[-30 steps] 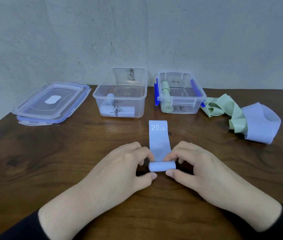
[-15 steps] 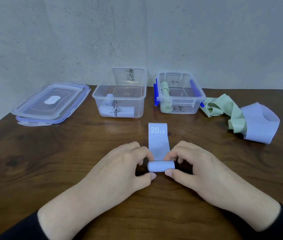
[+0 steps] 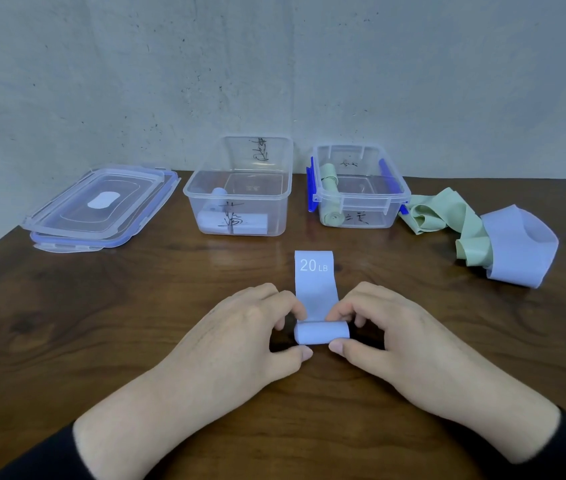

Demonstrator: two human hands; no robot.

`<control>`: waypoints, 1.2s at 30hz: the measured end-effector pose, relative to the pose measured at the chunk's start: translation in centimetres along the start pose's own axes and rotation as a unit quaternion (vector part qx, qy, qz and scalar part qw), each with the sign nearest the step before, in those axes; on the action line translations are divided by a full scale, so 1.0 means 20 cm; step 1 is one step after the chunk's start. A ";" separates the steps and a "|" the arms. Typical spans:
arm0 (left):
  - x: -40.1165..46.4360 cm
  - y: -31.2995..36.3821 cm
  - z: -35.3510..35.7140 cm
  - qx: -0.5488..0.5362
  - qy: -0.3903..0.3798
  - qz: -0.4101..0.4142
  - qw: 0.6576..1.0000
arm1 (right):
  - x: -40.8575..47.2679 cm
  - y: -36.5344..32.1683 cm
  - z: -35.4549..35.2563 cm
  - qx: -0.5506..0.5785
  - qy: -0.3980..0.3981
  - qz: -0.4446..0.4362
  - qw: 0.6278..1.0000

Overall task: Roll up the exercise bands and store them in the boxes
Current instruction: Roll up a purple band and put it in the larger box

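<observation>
A lavender exercise band (image 3: 315,282) marked "20 LB" lies flat on the wooden table, its near end wound into a small roll (image 3: 321,332). My left hand (image 3: 240,336) pinches the roll's left end and my right hand (image 3: 392,336) pinches its right end, thumbs in front and fingers behind. Behind it stand two clear boxes: the left box (image 3: 240,188) holds rolled lavender bands, the right box (image 3: 361,188) with blue clips holds rolled green bands.
Two stacked clear lids (image 3: 101,206) lie at the back left. Loose green bands (image 3: 448,220) and a loose lavender band (image 3: 520,247) are heaped at the back right. A grey wall runs behind the table.
The roll has moved a little away from me and grown slightly thicker, and the flat part of the band is shorter. Both hands followed it.
</observation>
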State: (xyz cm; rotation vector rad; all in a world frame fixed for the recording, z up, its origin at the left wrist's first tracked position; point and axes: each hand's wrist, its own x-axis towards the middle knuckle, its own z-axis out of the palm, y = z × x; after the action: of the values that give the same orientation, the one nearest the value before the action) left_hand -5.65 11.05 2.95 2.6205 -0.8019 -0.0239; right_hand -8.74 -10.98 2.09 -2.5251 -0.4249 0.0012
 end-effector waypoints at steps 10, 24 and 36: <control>-0.01 0.00 0.00 -0.012 0.011 0.006 1.000 | 0.00 0.01 0.01 0.006 0.005 -0.004 1.000; 0.00 0.00 0.00 -0.011 0.008 0.004 1.000 | 0.00 0.00 0.00 0.004 0.003 0.005 1.000; 0.00 -0.01 0.01 -0.008 0.010 0.003 1.000 | 0.00 0.00 0.00 0.001 -0.001 0.001 1.000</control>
State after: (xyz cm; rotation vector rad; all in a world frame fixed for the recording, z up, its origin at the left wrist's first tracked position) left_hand -5.51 11.15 2.71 2.5991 -0.7988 -0.0026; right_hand -8.84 -10.92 2.09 -2.5238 -0.4216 0.0049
